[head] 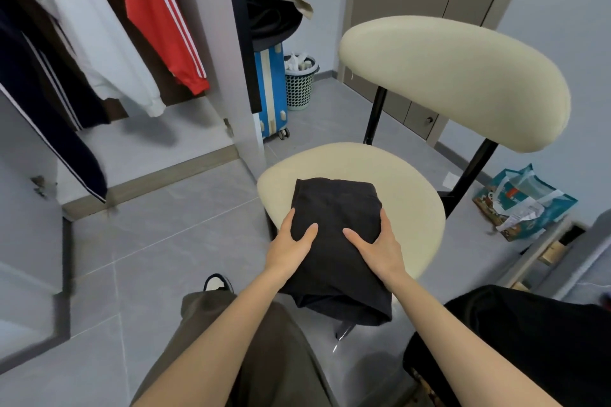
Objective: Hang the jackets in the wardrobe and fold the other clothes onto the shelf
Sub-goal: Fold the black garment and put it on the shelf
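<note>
The room has a grey tile floor, and an open wardrobe (213, 53) stands at the left. At least three jackets hang inside: one red jacket (155, 10), one white jacket (109, 53) and one dark blue jacket (49, 102). One folded black cloth (334, 205) lies at the near edge of the chair seat (408, 182). The left hand (291, 249) and right hand (380, 249) each hold one side of it. It is not on a shelf yet.

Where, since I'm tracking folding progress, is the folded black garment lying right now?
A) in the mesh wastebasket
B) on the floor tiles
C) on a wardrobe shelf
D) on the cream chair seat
D: the folded black garment lies on the cream chair seat, with the left hand and the right hand holding its two sides.
</note>
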A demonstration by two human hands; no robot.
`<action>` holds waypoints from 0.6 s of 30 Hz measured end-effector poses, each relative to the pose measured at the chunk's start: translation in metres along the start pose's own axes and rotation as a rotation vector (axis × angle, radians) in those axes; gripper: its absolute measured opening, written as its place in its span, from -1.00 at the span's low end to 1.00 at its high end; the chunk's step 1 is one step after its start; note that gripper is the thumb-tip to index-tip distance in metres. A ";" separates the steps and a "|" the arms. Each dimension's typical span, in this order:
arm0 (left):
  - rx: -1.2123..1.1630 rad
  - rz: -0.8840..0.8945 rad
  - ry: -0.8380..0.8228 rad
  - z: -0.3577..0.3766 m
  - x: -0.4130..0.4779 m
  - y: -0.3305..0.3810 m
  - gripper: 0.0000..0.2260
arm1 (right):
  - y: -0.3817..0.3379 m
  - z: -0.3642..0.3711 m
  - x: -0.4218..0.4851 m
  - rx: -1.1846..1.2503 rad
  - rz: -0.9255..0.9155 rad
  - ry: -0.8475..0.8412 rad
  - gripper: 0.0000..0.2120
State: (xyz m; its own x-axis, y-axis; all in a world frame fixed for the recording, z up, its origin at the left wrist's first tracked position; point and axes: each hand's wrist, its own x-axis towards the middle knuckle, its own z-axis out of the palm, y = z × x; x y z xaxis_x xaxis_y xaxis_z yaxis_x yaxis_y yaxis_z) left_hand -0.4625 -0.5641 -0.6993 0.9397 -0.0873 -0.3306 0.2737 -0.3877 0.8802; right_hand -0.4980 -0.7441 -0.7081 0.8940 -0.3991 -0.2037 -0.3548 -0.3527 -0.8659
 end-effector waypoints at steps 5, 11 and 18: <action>-0.044 0.072 0.069 -0.032 -0.026 0.014 -0.38 | -0.029 0.006 -0.013 0.037 -0.072 -0.031 -0.08; -0.113 0.177 0.208 -0.089 -0.061 0.035 -0.38 | -0.089 0.024 -0.033 0.086 -0.262 -0.071 -0.08; -0.346 0.214 0.284 -0.170 -0.086 0.059 -0.38 | -0.172 0.051 -0.050 0.101 -0.467 -0.120 -0.07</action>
State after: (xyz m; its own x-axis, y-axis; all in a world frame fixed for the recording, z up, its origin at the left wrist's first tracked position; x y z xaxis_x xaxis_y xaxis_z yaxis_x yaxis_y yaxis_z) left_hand -0.4925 -0.4239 -0.5608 0.9879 0.1405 -0.0663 0.0749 -0.0565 0.9956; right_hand -0.4679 -0.6204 -0.5716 0.9785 -0.1155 0.1709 0.1146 -0.3847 -0.9159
